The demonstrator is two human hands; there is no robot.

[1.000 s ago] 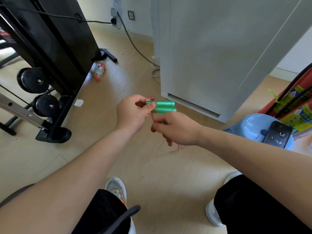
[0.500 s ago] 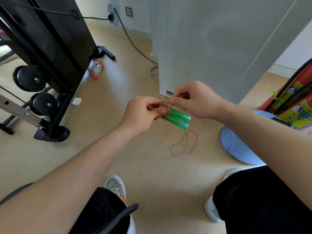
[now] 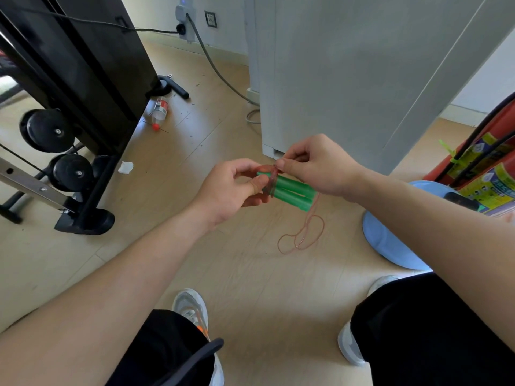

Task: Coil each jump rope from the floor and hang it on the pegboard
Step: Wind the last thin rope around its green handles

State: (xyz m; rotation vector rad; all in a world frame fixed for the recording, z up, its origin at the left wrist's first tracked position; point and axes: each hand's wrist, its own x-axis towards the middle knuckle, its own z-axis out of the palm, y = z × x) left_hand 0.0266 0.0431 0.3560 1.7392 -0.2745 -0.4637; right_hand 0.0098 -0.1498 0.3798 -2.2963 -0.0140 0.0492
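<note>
Pinching cord over green handles, cabinet close behind, extinguishers right

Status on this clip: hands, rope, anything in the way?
Left hand grips green handles. Right hand pinches red cord wound round them, loose loops dangling. No pegboard in view.

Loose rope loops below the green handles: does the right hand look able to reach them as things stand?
Probably yes: the loose loops trail just below the right hand, nothing between. But it is pinching the cord at the green handles, held by the left hand, and must let go first.
</note>
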